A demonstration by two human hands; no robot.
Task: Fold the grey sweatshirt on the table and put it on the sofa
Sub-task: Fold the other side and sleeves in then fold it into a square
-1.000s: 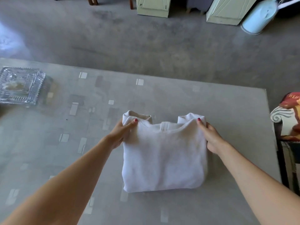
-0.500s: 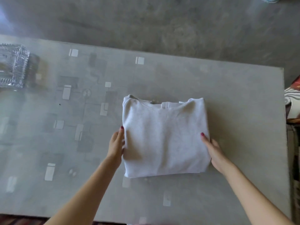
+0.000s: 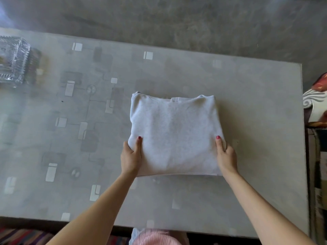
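Observation:
The light grey sweatshirt (image 3: 174,133) lies folded into a compact rectangle on the glass-topped table (image 3: 247,103), right of its middle, collar on the far side. My left hand (image 3: 131,156) grips the near left corner, thumb on top and fingers tucked under the fabric. At the near right corner my right hand (image 3: 225,155) holds the edge the same way. The near edge of the fold looks slightly raised off the table. No sofa surface is clearly in view.
A cut-glass dish (image 3: 13,61) stands at the table's far left. A patterned, colourful piece of furniture or cloth (image 3: 316,106) sits just past the table's right edge. Grey floor lies beyond the far edge. A striped rug (image 3: 23,236) shows below the near edge.
Both hands slid from the sweatshirt's far corners down its sides to the near corners and closed on them. The camera tilted down over the table.

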